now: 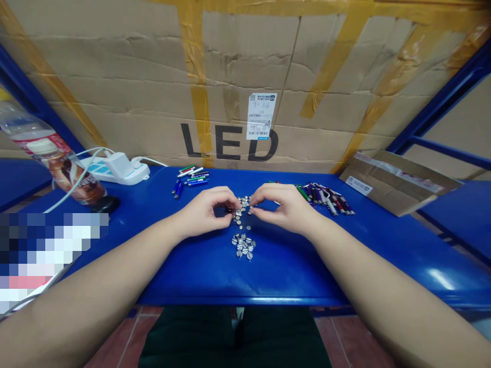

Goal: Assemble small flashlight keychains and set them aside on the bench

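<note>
My left hand (213, 210) is curled with thumb and fingers closed around a small dark red tube (229, 210), mostly hidden by the fingers. Opposite it, my right hand (278, 207) pinches a small silver piece (250, 211) at its fingertips, too small to make out fully. Between and behind the fingertips lies a cluster of small round silver metal pieces (244, 202). A few single discs (248, 228) are scattered just below. Nearer to me is a second pile of shiny silver round pieces (244, 245), some showing a line across them.
Slim coloured metal tubes (192, 180) lie at the back left; more tubes (326, 198) are heaped behind my right hand. A power strip (126, 171), drink bottles (76, 176) and cables stand left. A small carton (399, 184) sits right on the blue table (291, 276), before a large cardboard box (153, 92).
</note>
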Tool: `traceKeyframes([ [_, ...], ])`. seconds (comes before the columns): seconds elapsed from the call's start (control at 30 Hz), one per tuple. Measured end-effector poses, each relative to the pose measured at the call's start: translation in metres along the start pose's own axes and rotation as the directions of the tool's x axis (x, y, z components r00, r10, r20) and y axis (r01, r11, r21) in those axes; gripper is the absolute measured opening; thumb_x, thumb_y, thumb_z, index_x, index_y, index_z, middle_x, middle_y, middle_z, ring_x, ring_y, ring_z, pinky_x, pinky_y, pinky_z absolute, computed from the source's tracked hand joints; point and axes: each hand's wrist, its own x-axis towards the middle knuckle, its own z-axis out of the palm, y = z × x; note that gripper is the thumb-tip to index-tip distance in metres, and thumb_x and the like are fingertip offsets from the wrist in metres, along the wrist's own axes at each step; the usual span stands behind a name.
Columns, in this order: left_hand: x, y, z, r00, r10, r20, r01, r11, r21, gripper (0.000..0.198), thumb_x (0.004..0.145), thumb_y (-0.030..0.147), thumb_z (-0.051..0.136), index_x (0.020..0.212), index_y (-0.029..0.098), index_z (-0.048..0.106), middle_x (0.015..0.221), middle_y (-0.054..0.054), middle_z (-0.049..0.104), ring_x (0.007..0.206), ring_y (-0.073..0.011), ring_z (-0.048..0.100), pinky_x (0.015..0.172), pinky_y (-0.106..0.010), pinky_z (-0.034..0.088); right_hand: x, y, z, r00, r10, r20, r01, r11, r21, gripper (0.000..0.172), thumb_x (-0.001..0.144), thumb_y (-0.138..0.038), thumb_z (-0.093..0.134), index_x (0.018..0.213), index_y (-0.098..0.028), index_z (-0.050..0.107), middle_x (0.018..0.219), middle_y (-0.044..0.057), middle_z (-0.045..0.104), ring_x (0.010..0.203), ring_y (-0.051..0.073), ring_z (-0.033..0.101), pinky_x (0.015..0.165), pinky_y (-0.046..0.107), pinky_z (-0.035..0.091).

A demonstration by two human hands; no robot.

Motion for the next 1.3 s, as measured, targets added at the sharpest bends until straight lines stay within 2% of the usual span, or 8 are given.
traceKeyframes([
  [0.2, 0.000, -0.001, -0.001, 0.999, 0.035, -0.006, -0.035, 0.999, 0.030, 0.021, 0.079, 0.005, 0.062, 0.094, 0.019, 0.070, 0.096, -0.003, 0.070, 0.093, -0.0174, 0.068, 0.088, -0.032, 0.056, -0.002, 0.005, -0.002, 0.997, 0.032, 0.076, -0.025, 0.995, -0.093, 0.005, 0.093, -0.019, 0.068, 0.092, -0.021, 0.072, 0.093, 0.004, 0.076, 0.090, 0.020, 0.070, 0.085, 0.035, 0.052],
  [0.43, -0.001, 0.000, -0.002, 1.000, -0.024, 0.021, 0.023, 1.000, 0.008, 0.018, 0.081, 0.008, 0.064, 0.095, 0.018, 0.069, 0.099, -0.004, 0.069, 0.092, -0.0180, 0.068, 0.087, -0.033, 0.058, -0.005, 0.015, 0.001, 0.939, 0.143, 0.314, -0.034, 0.944, -0.327, 0.014, 0.092, -0.019, 0.071, 0.103, -0.018, 0.080, 0.101, 0.010, 0.072, 0.094, 0.025, 0.067, 0.087, 0.040, 0.054],
  [0.63, -0.001, -0.002, -0.002, 0.998, -0.050, 0.024, 0.051, 0.999, -0.010, 0.016, 0.081, 0.011, 0.066, 0.096, 0.018, 0.068, 0.098, -0.004, 0.068, 0.088, -0.0160, 0.068, 0.084, -0.031, 0.059, -0.005, 0.021, 0.007, 0.920, 0.159, 0.357, -0.041, 0.948, -0.315, 0.015, 0.092, -0.018, 0.071, 0.103, -0.021, 0.080, 0.103, 0.010, 0.072, 0.095, 0.025, 0.067, 0.088, 0.039, 0.053],
  [0.9, -0.002, -0.005, -0.001, 0.999, -0.030, 0.021, 0.031, 0.999, -0.008, 0.018, 0.081, 0.010, 0.066, 0.097, 0.017, 0.068, 0.096, -0.003, 0.068, 0.086, -0.0152, 0.069, 0.082, -0.029, 0.058, 0.001, 0.009, 0.008, 0.875, 0.232, 0.426, -0.128, 0.958, -0.257, 0.011, 0.086, -0.006, 0.069, 0.082, -0.016, 0.071, 0.087, 0.006, 0.072, 0.086, 0.020, 0.065, 0.083, 0.032, 0.050],
  [1.0, -0.002, -0.005, -0.001, 0.999, -0.024, 0.021, 0.024, 1.000, 0.001, 0.018, 0.081, 0.010, 0.066, 0.097, 0.017, 0.068, 0.096, -0.003, 0.068, 0.086, -0.0151, 0.068, 0.082, -0.029, 0.058, 0.001, 0.006, 0.008, 0.880, 0.250, 0.404, -0.162, 0.958, -0.238, 0.014, 0.082, -0.003, 0.069, 0.079, -0.017, 0.067, 0.084, 0.004, 0.070, 0.079, 0.018, 0.062, 0.076, 0.029, 0.047],
  [1.1, -0.002, -0.004, -0.001, 0.999, -0.021, 0.028, 0.020, 1.000, 0.010, 0.017, 0.081, 0.011, 0.066, 0.097, 0.017, 0.068, 0.095, -0.003, 0.069, 0.086, -0.0152, 0.068, 0.082, -0.029, 0.058, 0.000, 0.006, 0.007, 0.904, 0.235, 0.357, -0.203, 0.971, -0.126, 0.016, 0.080, -0.002, 0.068, 0.079, -0.018, 0.064, 0.081, 0.001, 0.068, 0.074, 0.015, 0.060, 0.071, 0.026, 0.045],
  [1.2, -0.002, -0.004, -0.001, 0.999, -0.026, 0.042, 0.026, 1.000, 0.006, 0.018, 0.081, 0.010, 0.066, 0.098, 0.017, 0.069, 0.096, -0.003, 0.069, 0.086, -0.0154, 0.068, 0.082, -0.029, 0.058, -0.001, 0.003, 0.006, 0.955, 0.198, 0.221, -0.216, 0.974, 0.061, 0.012, 0.083, -0.006, 0.066, 0.083, -0.018, 0.065, 0.079, -0.001, 0.068, 0.071, 0.013, 0.062, 0.069, 0.025, 0.048],
  [1.3, -0.002, -0.004, 0.000, 0.998, -0.034, 0.055, 0.035, 0.999, -0.001, 0.018, 0.081, 0.011, 0.067, 0.098, 0.017, 0.069, 0.095, -0.003, 0.068, 0.085, -0.0152, 0.068, 0.080, -0.029, 0.058, 0.000, -0.003, 0.008, 0.988, 0.149, 0.044, -0.154, 0.975, 0.161, 0.008, 0.086, -0.011, 0.066, 0.084, -0.018, 0.065, 0.083, 0.001, 0.070, 0.073, 0.013, 0.064, 0.071, 0.025, 0.051],
])
